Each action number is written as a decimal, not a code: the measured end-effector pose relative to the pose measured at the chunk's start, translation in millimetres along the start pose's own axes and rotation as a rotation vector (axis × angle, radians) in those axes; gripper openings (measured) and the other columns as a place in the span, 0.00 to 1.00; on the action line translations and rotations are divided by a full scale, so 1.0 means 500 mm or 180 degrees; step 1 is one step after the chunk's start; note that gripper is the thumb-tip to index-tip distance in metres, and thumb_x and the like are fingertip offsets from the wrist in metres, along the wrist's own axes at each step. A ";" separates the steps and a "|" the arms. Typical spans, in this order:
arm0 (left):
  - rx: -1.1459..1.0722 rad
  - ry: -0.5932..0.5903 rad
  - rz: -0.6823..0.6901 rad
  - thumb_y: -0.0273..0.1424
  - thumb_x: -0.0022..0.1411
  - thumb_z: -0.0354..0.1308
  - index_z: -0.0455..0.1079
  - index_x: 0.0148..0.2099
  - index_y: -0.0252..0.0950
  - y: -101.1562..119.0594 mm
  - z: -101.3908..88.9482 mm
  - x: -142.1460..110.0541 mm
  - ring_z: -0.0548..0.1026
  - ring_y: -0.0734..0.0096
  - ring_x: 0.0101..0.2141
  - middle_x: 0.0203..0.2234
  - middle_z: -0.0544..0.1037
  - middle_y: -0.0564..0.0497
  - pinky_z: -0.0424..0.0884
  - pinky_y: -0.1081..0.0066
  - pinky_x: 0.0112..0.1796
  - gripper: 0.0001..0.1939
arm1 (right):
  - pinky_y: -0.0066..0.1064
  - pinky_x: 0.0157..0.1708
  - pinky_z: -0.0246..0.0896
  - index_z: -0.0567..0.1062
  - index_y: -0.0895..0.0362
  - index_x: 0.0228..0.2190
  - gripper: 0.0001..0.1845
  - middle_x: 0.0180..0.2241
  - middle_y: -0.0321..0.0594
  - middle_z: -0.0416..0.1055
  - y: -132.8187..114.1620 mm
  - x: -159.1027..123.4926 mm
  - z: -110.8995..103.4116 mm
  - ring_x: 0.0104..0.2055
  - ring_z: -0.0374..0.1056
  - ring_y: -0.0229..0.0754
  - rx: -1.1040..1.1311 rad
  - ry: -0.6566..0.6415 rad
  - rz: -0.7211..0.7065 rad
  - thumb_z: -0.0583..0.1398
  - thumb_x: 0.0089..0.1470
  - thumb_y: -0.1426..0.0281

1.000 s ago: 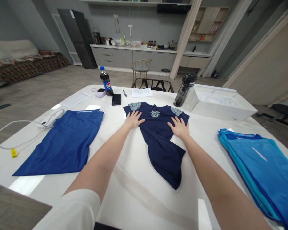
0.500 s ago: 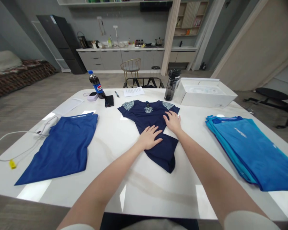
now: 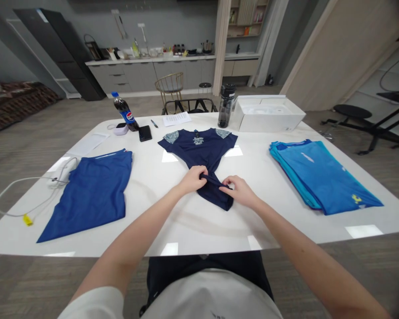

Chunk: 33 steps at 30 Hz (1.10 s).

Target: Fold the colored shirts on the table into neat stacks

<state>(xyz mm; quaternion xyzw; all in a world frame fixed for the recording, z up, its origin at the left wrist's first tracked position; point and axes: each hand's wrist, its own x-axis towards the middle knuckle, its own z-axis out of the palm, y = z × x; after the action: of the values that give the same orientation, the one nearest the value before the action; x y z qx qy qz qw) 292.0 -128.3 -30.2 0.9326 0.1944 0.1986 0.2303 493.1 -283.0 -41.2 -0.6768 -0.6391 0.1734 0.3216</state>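
A navy short-sleeved shirt [image 3: 196, 148] with patterned grey-blue shoulder panels lies on the white table [image 3: 193, 230], its lower half gathered into a narrow twist. My left hand [image 3: 193, 179] grips a fold of that gathered fabric from above. My right hand [image 3: 239, 192] pinches the same fold from the other side, its fingertips at the fabric's edge. To the left lies a flat royal-blue garment [image 3: 93, 195]. A stack of turquoise shirts [image 3: 319, 177] sits to the right, out of reach of either hand.
Along the table's far side are a Pepsi bottle [image 3: 125, 113], a black phone [image 3: 145, 133], a paper sheet [image 3: 177, 118], a dark water bottle [image 3: 226, 105] and an open white box [image 3: 269, 115]. A white cable with a yellow plug [image 3: 27, 219] lies at the left.
My hands have gone from pressing flat on the shirt to gripping its lower part, which is now gathered narrower. The view has tilted and moved back, showing more of my torso.
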 end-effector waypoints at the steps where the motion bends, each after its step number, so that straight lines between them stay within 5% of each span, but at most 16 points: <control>1: 0.0028 -0.0160 0.0069 0.20 0.51 0.52 0.66 0.35 0.39 0.005 -0.022 -0.019 0.72 0.65 0.35 0.30 0.74 0.52 0.68 0.66 0.42 0.10 | 0.36 0.41 0.64 0.77 0.53 0.35 0.10 0.33 0.37 0.76 -0.035 -0.015 0.003 0.37 0.70 0.45 0.0133 -0.0117 -0.0049 0.66 0.57 0.60; 6: 0.0866 -0.0666 0.0186 0.15 0.52 0.49 0.70 0.38 0.39 0.000 -0.146 -0.159 0.73 0.63 0.38 0.32 0.75 0.50 0.66 0.62 0.47 0.17 | 0.33 0.45 0.63 0.75 0.51 0.47 0.13 0.42 0.35 0.77 -0.233 -0.070 0.047 0.38 0.71 0.39 0.0746 -0.0782 -0.0802 0.65 0.60 0.66; 10: 0.1134 -0.0929 -0.0203 0.12 0.52 0.47 0.72 0.36 0.39 -0.015 -0.186 -0.270 0.74 0.63 0.39 0.34 0.77 0.50 0.67 0.60 0.49 0.20 | 0.32 0.45 0.63 0.77 0.51 0.46 0.11 0.45 0.37 0.78 -0.287 -0.078 0.066 0.42 0.72 0.40 0.0680 -0.1200 -0.1224 0.62 0.64 0.62; 14: 0.0842 -0.0752 -0.0323 0.16 0.62 0.47 0.73 0.45 0.38 0.027 -0.135 -0.308 0.75 0.65 0.42 0.41 0.77 0.48 0.70 0.65 0.48 0.18 | 0.39 0.50 0.58 0.78 0.53 0.47 0.13 0.48 0.43 0.77 -0.223 -0.064 0.060 0.52 0.70 0.47 -0.0351 -0.0877 -0.1093 0.60 0.66 0.61; 20: 0.1371 -0.0679 -0.0472 0.34 0.72 0.52 0.72 0.50 0.39 0.100 -0.043 -0.291 0.73 0.60 0.44 0.43 0.75 0.46 0.69 0.62 0.44 0.11 | 0.38 0.47 0.59 0.76 0.53 0.52 0.17 0.46 0.45 0.76 -0.127 -0.090 0.025 0.48 0.71 0.49 -0.1289 -0.0972 -0.0814 0.59 0.66 0.60; 25: 0.1359 -0.0705 -0.0439 0.33 0.72 0.52 0.72 0.52 0.40 0.102 -0.045 -0.304 0.71 0.61 0.44 0.44 0.75 0.47 0.67 0.62 0.44 0.11 | 0.35 0.42 0.61 0.78 0.53 0.42 0.13 0.41 0.43 0.77 -0.066 -0.133 -0.037 0.43 0.74 0.47 -0.1618 -0.1080 -0.0266 0.57 0.60 0.76; 33: 0.1162 -0.0808 -0.0568 0.26 0.63 0.54 0.73 0.47 0.41 0.115 -0.080 -0.359 0.72 0.59 0.43 0.41 0.76 0.48 0.67 0.60 0.45 0.12 | 0.37 0.39 0.65 0.77 0.49 0.39 0.10 0.36 0.40 0.77 0.031 -0.245 -0.175 0.35 0.73 0.46 -0.1135 -0.0779 0.0306 0.58 0.57 0.67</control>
<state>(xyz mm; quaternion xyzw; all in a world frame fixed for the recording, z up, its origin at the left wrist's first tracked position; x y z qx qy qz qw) 137.2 -242.7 -19.1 0.9554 0.2781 0.0202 0.0971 546.2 -421.2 -9.1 -0.7265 -0.6609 0.1537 0.1083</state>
